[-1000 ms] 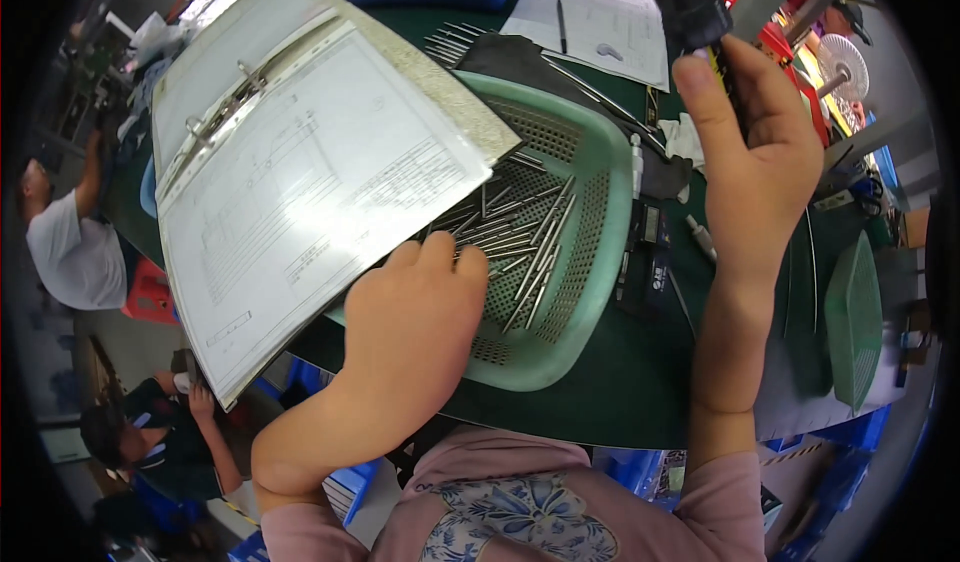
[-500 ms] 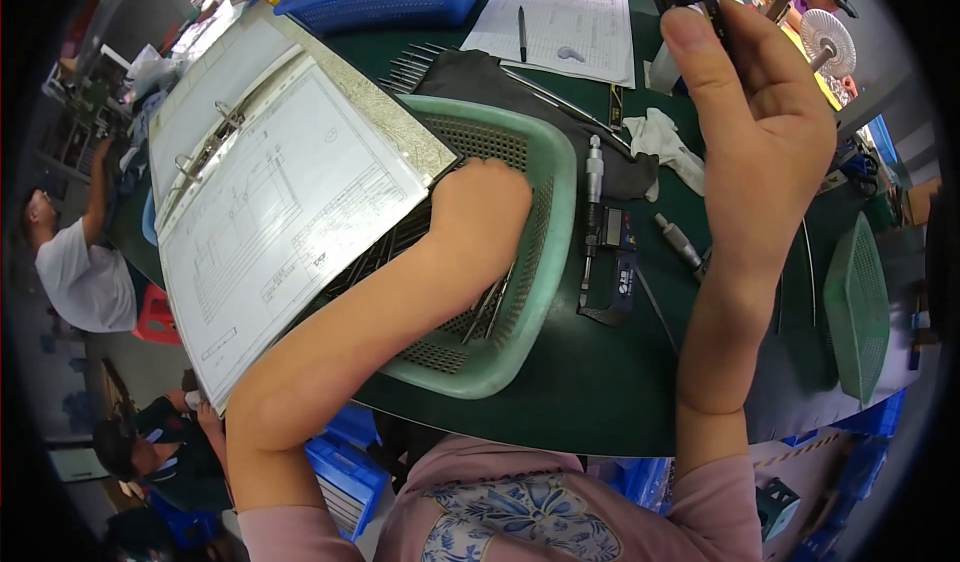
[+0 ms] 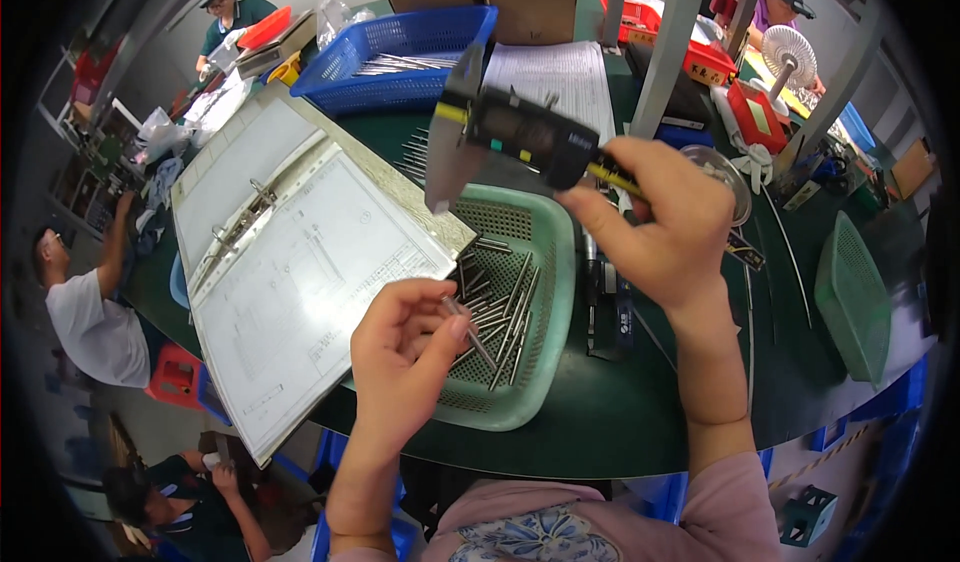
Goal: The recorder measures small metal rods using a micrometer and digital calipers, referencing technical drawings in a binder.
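Between the thumb and fingers of my left hand (image 3: 405, 357) is a thin metal rod (image 3: 470, 334), slanting down to the right. Beneath it stands a green plastic basket (image 3: 553, 332), where several similar metal rods (image 3: 512, 312) lie loose. My right hand (image 3: 672, 224) grips a black digital caliper (image 3: 530, 134) by its beam, raised above the basket's far side. The caliper's jaws point to the left, over the corner of a ring binder (image 3: 320, 242) with a drawing sheet. This binder lies open and overlaps the basket's left part. A micrometer (image 3: 607, 307) rests right of the basket.
At the back, a blue basket (image 3: 400, 37) holds more rods, beside printed sheets (image 3: 590, 67) and cardboard boxes (image 3: 530, 2). An empty-looking green basket (image 3: 852, 297) stands at the far right near a white fan (image 3: 789, 59). Other people sit at the left and the back.
My left hand has come out of the basket with a rod in its fingers. The right hand has swung down and left, bringing the caliper into full view. The view has tilted up.
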Available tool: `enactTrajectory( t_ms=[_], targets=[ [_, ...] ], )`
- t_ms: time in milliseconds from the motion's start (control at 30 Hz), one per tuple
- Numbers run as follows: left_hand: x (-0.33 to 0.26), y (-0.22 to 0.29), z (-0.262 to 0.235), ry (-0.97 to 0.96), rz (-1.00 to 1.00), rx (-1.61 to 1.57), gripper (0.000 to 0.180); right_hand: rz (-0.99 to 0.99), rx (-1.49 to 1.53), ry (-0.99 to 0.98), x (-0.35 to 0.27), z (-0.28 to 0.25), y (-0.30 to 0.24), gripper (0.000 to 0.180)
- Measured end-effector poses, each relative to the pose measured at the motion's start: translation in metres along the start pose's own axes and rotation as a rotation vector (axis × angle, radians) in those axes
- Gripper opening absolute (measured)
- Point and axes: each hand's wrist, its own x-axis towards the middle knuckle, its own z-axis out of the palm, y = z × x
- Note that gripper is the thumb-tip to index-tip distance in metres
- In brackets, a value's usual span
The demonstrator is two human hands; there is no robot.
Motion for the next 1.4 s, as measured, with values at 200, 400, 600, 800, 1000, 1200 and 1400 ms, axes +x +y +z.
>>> enactTrajectory(
  t_ms=[200, 400, 600, 800, 1000, 1200, 1400],
  targets=[
    [-0.019, -0.014, -0.003, 0.16, -0.023, -0.389, 0.02, -0.114, 0.02, -0.177, -0.009, 0.003, -0.016, 0.031],
    [-0.021, -0.02, -0.003, 0.204, -0.003, -0.515, 0.018, -0.162, -0.013, -0.286, -0.02, -0.001, -0.031, 0.034],
    [-0.024, -0.022, -0.004, 0.174, -0.011, -0.584, 0.018, -0.177, 0.061, -0.257, -0.024, 0.005, -0.038, 0.036],
    [-0.025, -0.018, -0.002, 0.154, -0.033, -0.609, 0.016, -0.182, 0.107, -0.28, -0.028, 0.011, -0.036, 0.034],
    [-0.025, -0.018, -0.003, 0.156, -0.044, -0.637, 0.016, -0.189, 0.112, -0.266, -0.028, 0.013, -0.037, 0.033],
    [-0.025, -0.019, -0.004, 0.153, -0.036, -0.636, 0.017, -0.179, 0.099, -0.278, -0.028, 0.013, -0.038, 0.03],
    [-0.024, -0.02, -0.003, 0.144, -0.03, -0.621, 0.018, -0.156, 0.031, -0.258, -0.027, 0.009, -0.037, 0.03]
  ],
)
